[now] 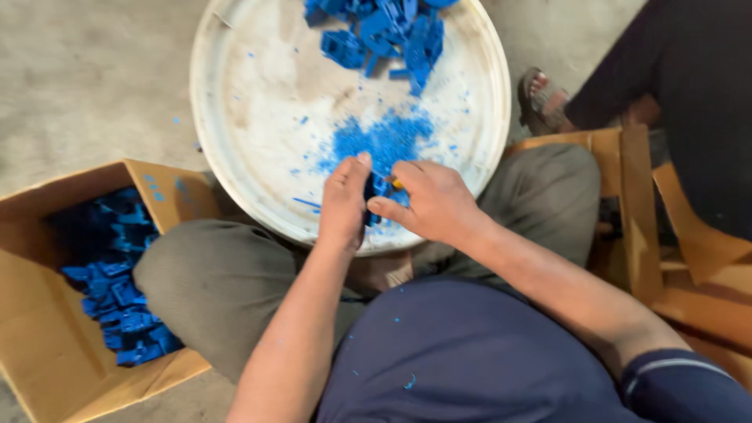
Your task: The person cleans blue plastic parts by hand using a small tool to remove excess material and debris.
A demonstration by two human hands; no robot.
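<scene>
Both hands (392, 200) clamped on one blue part (378, 190), white round tray (235, 102) holding blue shavings (384, 139) and parts pile (388, 31), cardboard box (31, 313) of blue parts (117, 290)

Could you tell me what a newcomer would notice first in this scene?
Probably the round white tray on the floor, with a pile of blue plastic parts at its far edge and blue shavings at its middle. Over its near rim, the left hand and right hand grip one blue piece. A cardboard box at left holds more.
</scene>
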